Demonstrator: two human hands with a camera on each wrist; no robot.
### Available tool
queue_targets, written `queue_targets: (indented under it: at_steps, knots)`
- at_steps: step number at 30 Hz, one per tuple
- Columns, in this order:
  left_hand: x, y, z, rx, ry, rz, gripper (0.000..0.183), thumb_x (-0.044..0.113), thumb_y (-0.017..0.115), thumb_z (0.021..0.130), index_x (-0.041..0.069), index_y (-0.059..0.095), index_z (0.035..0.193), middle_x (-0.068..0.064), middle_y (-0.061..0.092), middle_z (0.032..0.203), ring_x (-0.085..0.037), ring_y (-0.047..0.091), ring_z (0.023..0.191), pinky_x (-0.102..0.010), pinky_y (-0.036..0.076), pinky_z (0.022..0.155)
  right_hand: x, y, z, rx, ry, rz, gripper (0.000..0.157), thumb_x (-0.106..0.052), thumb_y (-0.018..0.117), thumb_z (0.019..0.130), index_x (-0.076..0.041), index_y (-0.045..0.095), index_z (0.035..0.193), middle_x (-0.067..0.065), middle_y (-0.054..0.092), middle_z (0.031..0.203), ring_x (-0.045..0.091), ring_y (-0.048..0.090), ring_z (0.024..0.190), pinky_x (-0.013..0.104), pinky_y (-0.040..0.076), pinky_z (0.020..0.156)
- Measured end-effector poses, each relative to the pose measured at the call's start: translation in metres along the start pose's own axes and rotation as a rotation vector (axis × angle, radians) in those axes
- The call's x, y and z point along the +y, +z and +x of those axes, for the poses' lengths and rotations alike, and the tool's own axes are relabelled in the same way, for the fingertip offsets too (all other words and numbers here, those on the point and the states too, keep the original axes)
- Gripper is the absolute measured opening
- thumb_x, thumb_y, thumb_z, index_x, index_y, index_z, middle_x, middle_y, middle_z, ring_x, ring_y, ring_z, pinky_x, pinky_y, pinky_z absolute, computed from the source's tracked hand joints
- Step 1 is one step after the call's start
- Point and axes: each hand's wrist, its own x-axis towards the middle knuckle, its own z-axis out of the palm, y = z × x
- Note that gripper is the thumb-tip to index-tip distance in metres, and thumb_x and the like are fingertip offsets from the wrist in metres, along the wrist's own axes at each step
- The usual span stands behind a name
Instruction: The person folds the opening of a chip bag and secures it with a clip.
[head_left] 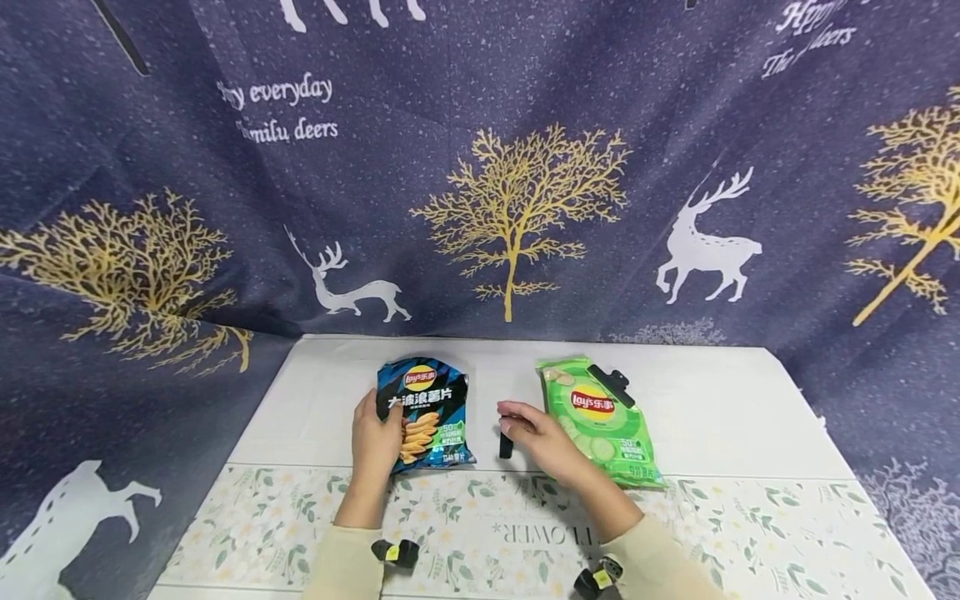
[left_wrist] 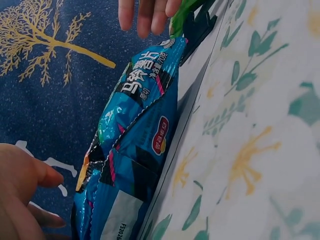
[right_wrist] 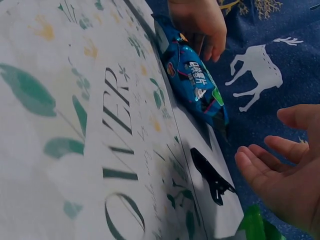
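Observation:
A blue and black potato chip bag lies on the table. My left hand is at its left side, thumb over the printed front in the head view. In the left wrist view the fingers of this hand are relaxed, close over the bag. To the bag's right lies a black clip. My right hand hovers above it, fingers loosely bent; the right wrist view shows the clip on the table, apart from the fingertips.
A green chip bag lies right of my right hand, with another black clip on its upper right. The white table has a floral strip along the front. A dark blue cloth with trees and deer hangs behind.

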Motion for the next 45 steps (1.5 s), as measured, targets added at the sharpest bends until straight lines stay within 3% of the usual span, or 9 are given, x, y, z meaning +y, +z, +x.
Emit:
queue_targets:
  at_steps: [11, 24, 37, 45]
  knots:
    - [-0.003, 0.000, 0.005, -0.041, -0.053, 0.023, 0.068, 0.030, 0.048, 0.103, -0.003, 0.025, 0.158, -0.030, 0.027, 0.161, -0.048, 0.026, 0.149, -0.061, 0.024, 0.122, 0.005, 0.012, 0.000, -0.050, 0.022, -0.002, 0.048, -0.019, 0.047, 0.107, -0.002, 0.042, 0.152, 0.022, 0.047, 0.152, 0.038, 0.052, 0.137, 0.051, 0.044, 0.112]
    - [-0.006, -0.008, 0.010, -0.053, -0.081, 0.039, 0.066, 0.030, 0.046, 0.104, -0.002, 0.025, 0.158, -0.032, 0.029, 0.160, -0.049, 0.027, 0.148, -0.062, 0.025, 0.121, 0.001, 0.032, 0.012, -0.090, 0.014, 0.090, 0.050, -0.017, 0.048, 0.107, 0.001, 0.040, 0.152, 0.025, 0.047, 0.151, 0.042, 0.053, 0.134, 0.054, 0.045, 0.110]
    - [-0.006, -0.008, 0.012, -0.060, -0.105, 0.007, 0.069, 0.031, 0.047, 0.104, -0.002, 0.022, 0.159, -0.029, 0.039, 0.156, -0.048, 0.034, 0.146, -0.061, 0.029, 0.119, -0.001, 0.042, 0.017, -0.082, 0.061, 0.043, 0.051, -0.023, 0.050, 0.106, -0.002, 0.043, 0.152, 0.021, 0.055, 0.146, 0.037, 0.056, 0.133, 0.051, 0.047, 0.110]
    - [-0.009, -0.007, 0.012, -0.058, -0.113, -0.021, 0.072, 0.031, 0.048, 0.104, -0.001, 0.016, 0.161, -0.027, 0.042, 0.154, -0.046, 0.038, 0.144, -0.061, 0.031, 0.118, 0.002, 0.046, 0.017, -0.100, 0.073, 0.042, 0.053, -0.025, 0.052, 0.106, -0.002, 0.042, 0.153, 0.023, 0.052, 0.149, 0.038, 0.055, 0.135, 0.053, 0.045, 0.112]
